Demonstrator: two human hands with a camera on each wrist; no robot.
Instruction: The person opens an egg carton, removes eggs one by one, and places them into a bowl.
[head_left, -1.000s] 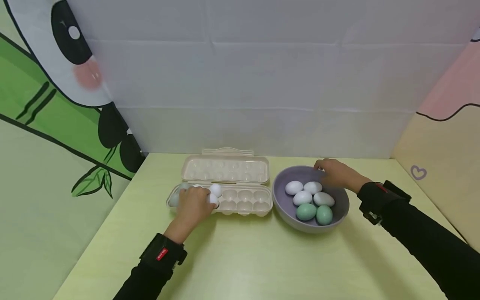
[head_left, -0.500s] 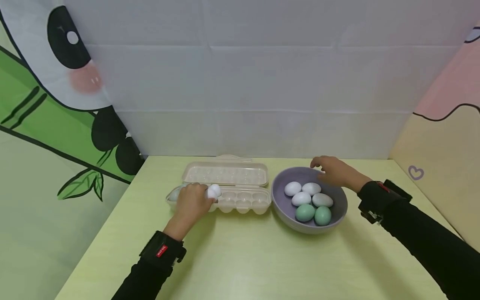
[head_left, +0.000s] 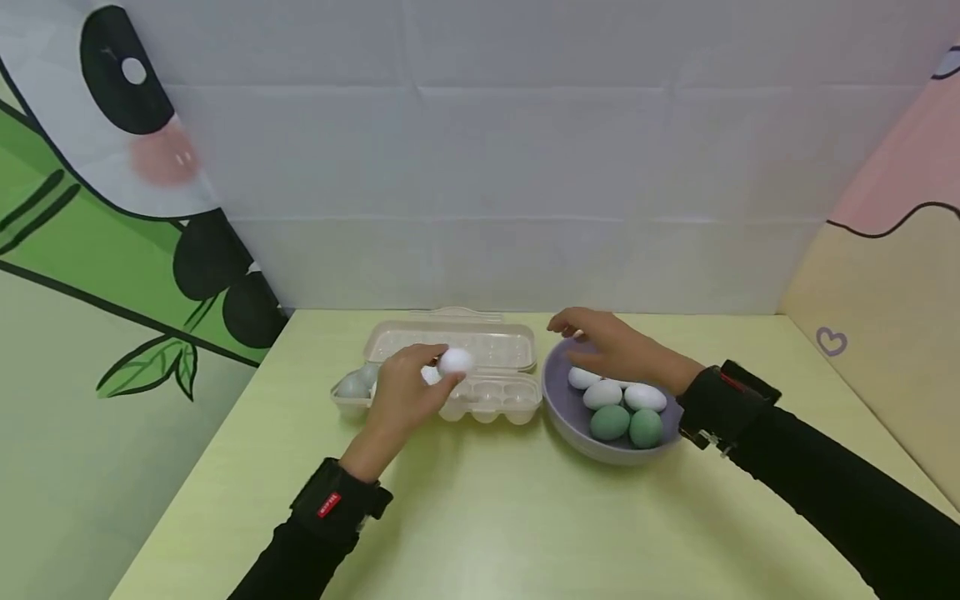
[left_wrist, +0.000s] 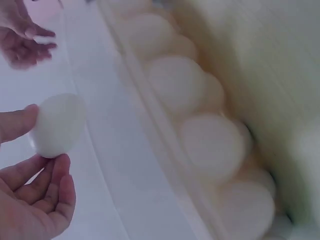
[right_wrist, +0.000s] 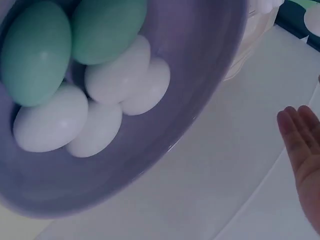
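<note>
My left hand pinches a white egg between thumb and fingertips, raised above the egg carton. The left wrist view shows the egg clear of the carton's rounded cups. Pale greenish eggs sit at the carton's left end; part of that row is hidden behind my hand. Over the back left of the purple bowl, my right hand reaches toward the left with fingers extended, holding nothing. In the bowl lie several white eggs and two green eggs.
The carton's lid is folded back toward the pale rear wall. Carton and bowl stand side by side on the light yellow table. Decorated panels flank the table on both sides.
My left hand has lifted the white egg out of the carton and moved it right. My right hand has shifted left from the bowl's back right, its fingers straightening.
</note>
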